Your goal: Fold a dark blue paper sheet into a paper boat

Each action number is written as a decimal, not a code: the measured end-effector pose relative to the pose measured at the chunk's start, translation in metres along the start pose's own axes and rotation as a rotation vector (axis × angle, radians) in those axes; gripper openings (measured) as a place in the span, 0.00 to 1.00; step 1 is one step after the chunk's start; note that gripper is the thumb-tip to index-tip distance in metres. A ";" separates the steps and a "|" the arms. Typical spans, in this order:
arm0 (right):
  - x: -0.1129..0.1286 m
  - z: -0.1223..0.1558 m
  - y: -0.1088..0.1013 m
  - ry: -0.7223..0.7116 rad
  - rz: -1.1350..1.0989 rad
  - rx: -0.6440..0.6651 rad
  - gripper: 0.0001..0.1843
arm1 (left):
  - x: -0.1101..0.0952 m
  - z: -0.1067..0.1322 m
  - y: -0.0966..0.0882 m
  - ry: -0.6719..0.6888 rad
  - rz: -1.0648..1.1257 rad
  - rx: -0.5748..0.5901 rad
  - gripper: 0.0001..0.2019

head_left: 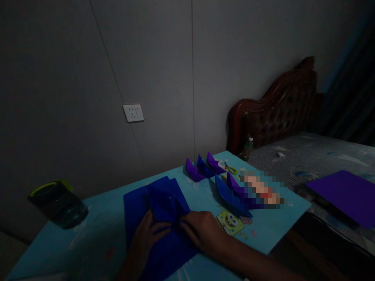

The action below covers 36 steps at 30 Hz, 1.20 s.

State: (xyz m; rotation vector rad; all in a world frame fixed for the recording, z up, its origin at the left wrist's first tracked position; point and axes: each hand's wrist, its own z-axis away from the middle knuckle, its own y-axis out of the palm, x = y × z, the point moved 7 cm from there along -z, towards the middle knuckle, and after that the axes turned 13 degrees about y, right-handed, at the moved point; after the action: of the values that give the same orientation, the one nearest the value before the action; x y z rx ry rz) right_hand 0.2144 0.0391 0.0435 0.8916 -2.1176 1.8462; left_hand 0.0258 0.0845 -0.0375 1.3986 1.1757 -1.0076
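Observation:
A dark blue folded paper boat [164,205] stands over a stack of blue paper sheets [133,207] on the table. My left hand [145,238] holds the boat's near left side, its fingers resting along the lower edge. At the right end, my right hand [205,230] pinches the folded paper between thumb and fingers. Part of the boat's base is hidden behind the fingers, and the dim light blurs its folds. Just beyond my right hand lies a larger blue paper boat [230,199], with a purple paper boat [234,185] against it.
More purple and blue paper boats [202,168] line the table's far edge, beside yellow-handled scissors [231,168]. A dark tumbler [60,205] stands at left. A pixelated patch covers the table's right part. Beyond are a bottle [247,149], a bed [322,150] and purple paper [345,195].

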 end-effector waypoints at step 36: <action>0.017 -0.039 0.012 0.201 0.267 0.042 0.11 | -0.050 -0.027 -0.049 0.383 -1.678 0.080 0.19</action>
State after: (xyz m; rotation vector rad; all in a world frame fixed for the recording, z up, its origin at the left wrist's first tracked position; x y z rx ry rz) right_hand 0.1855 0.0719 0.0505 0.4239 -2.1631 2.0143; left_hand -0.0314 0.1048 0.0064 0.3511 2.7064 -1.8693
